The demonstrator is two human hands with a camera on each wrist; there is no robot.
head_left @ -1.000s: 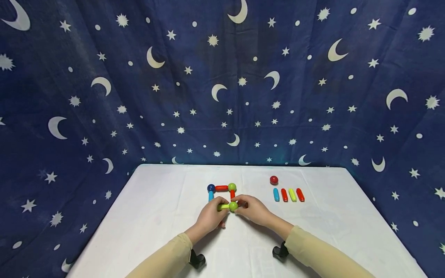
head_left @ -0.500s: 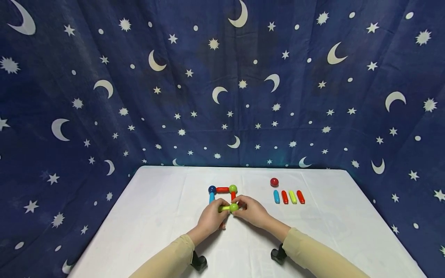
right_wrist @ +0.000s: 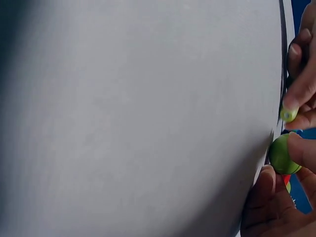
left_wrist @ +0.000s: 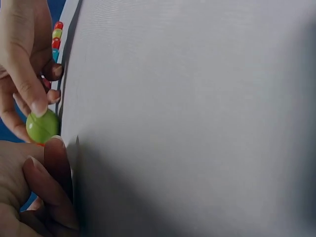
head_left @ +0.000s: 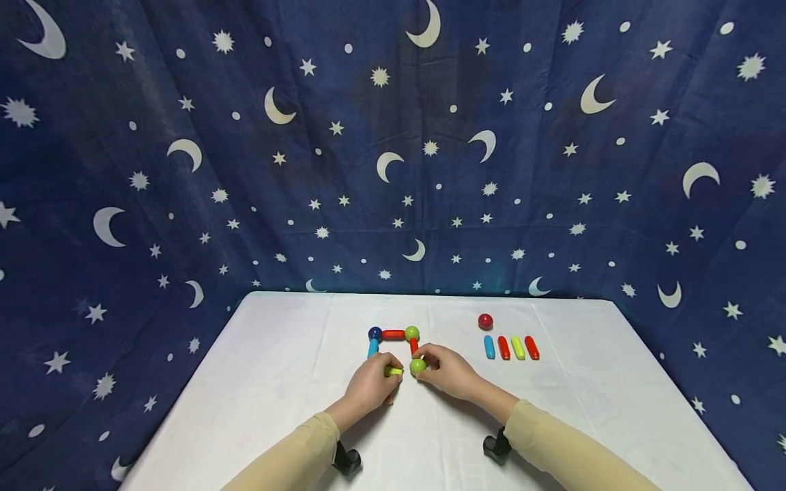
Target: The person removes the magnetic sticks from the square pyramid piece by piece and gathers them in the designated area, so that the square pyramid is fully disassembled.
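In the head view my left hand point(head_left: 370, 382) pinches a yellow-green magnetic rod point(head_left: 394, 372), its bare end pointing right. Across a small gap, my right hand point(head_left: 451, 373) holds a green ball point(head_left: 417, 367) between thumb and fingers. A red rod point(head_left: 414, 346) runs from that ball back to another green ball point(head_left: 412, 333). From there a second red rod point(head_left: 394, 335) leads left to a dark blue ball point(head_left: 375, 334). A light blue rod point(head_left: 373, 347) comes forward from the blue ball; my left hand hides its near end. The right wrist view shows the yellow-green rod's end point(right_wrist: 288, 114) facing the held ball point(right_wrist: 284, 154).
On the white-covered table point(head_left: 565, 416), a red ball point(head_left: 486, 321) lies at the back right. In front of it several loose rods stand in a row, among them a blue one point(head_left: 489, 347) and a yellow one point(head_left: 518, 348). A star-patterned curtain point(head_left: 393, 170) hangs behind.
The yellow-green rod and the near green ball met earlier; now a gap separates them. The ball has shifted slightly right with my right hand, and the red rod behind it slants a little.
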